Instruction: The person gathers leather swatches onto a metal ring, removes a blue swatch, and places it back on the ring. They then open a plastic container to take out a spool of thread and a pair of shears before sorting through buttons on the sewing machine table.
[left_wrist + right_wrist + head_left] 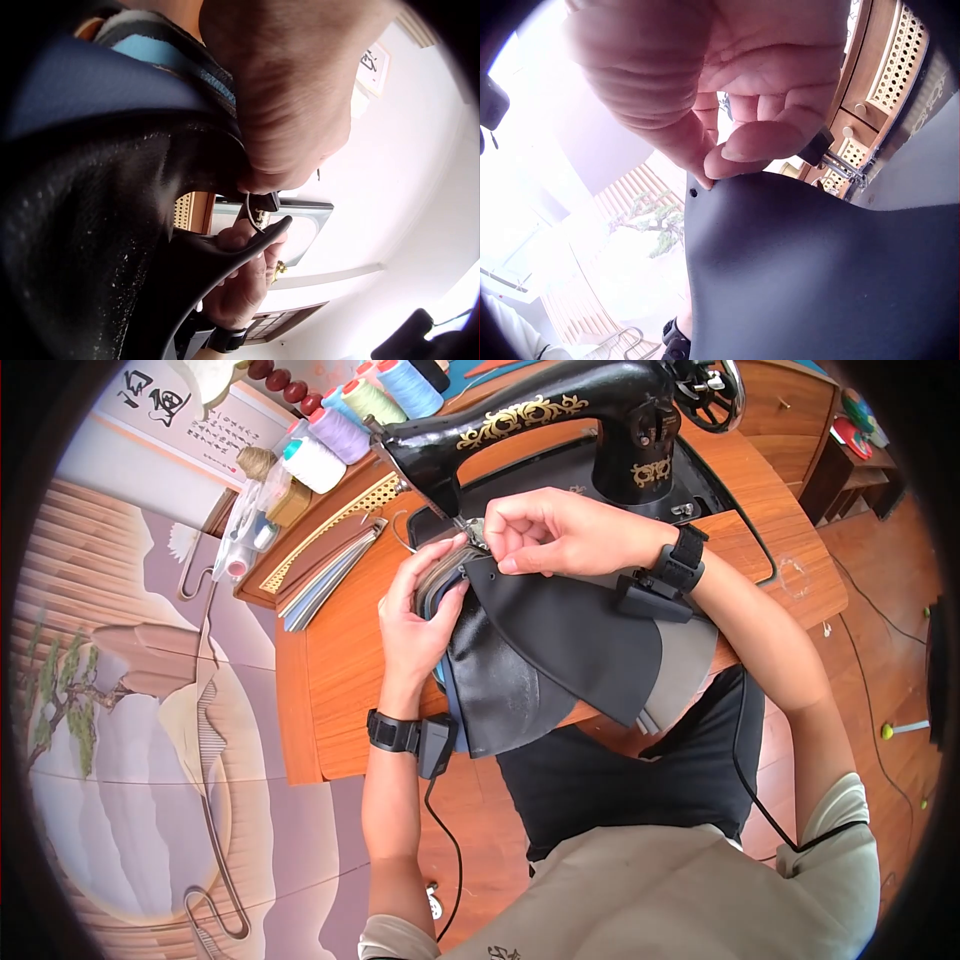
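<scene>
So the matte dark swatch (570, 635) sits mid-frame in the head view, long way running upper left to lower right. The right hand (555, 535) is nearer its upper-left corner, grip pinching the edge, with the punched hole (694, 193) right beside the fingertips. Just left, the left hand's (412, 622) grip is clamped round the swatch stack (500, 700). Can't tell if the thin curved wire (250, 210) there goes through the hole.
</scene>
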Tool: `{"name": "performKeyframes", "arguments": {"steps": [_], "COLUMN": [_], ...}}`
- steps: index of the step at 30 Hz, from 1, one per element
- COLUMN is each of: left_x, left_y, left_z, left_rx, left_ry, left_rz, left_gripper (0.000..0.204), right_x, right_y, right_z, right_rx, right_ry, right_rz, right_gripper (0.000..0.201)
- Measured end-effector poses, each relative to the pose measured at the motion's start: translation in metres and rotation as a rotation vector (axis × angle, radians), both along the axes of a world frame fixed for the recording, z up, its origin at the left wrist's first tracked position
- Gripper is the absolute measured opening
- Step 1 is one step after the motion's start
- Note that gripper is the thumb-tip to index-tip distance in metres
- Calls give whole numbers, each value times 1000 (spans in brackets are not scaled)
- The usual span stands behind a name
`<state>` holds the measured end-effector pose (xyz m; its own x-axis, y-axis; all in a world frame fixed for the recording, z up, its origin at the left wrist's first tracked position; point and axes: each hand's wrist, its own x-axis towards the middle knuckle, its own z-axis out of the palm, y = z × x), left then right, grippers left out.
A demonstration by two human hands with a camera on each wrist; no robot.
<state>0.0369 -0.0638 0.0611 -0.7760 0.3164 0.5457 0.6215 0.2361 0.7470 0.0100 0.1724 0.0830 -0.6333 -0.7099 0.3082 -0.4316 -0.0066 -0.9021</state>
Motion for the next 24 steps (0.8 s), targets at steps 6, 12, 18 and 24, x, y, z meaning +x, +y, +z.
{"name": "performKeyframes", "arguments": {"steps": [6,12,18,24], "left_x": [1,0,3,3], "left_y": [1,-1,2,1], "left_z": [2,0,4,4], "left_rx": [-32,0,19,117], "left_ry": [15,-4,-21,-62], "left_rz": [20,6,-12,-24], "left_gripper": [42,43,43,42], "right_x": [3,0,3,9], "right_y": [-2,0,1,0], "right_z": [1,1,2,2], "right_rx": [-110,-56,51,157], "right_ry": [-34,-41,-77,-22], "right_rz": [-26,17,20,-68], "right_gripper": [6,10,14,24]}}
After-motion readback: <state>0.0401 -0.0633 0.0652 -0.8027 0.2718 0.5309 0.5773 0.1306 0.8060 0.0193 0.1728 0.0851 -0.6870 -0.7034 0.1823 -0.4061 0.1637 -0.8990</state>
